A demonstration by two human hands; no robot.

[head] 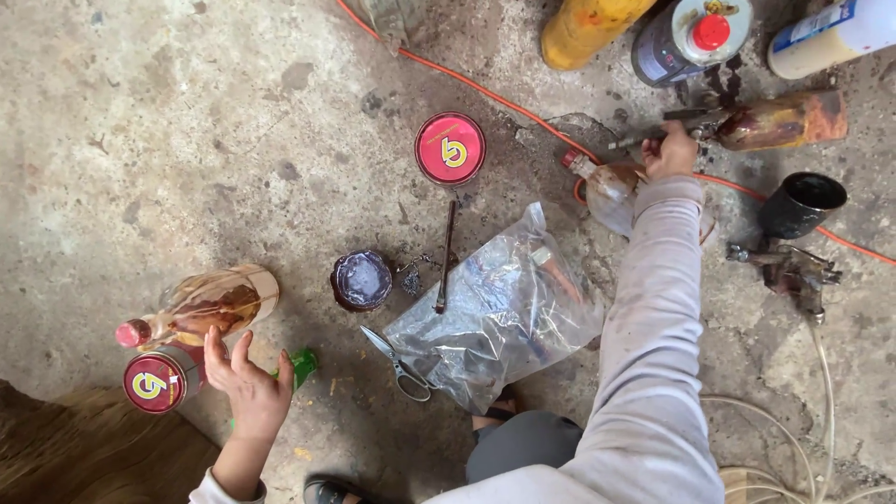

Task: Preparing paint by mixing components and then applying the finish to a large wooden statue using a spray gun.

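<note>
Spray gun (686, 119) under right hand (670, 152); left hand (250, 387) beside red-lidded tin (156, 380).

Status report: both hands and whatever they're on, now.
Left hand open beside red-lidded tin. Right hand gripping metal tool by rusty can. Plastic bag, scissors between.

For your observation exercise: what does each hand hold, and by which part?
Right hand grips a thin metal tool near its end. Left hand is open beside a red-lidded can, holding nothing.
</note>
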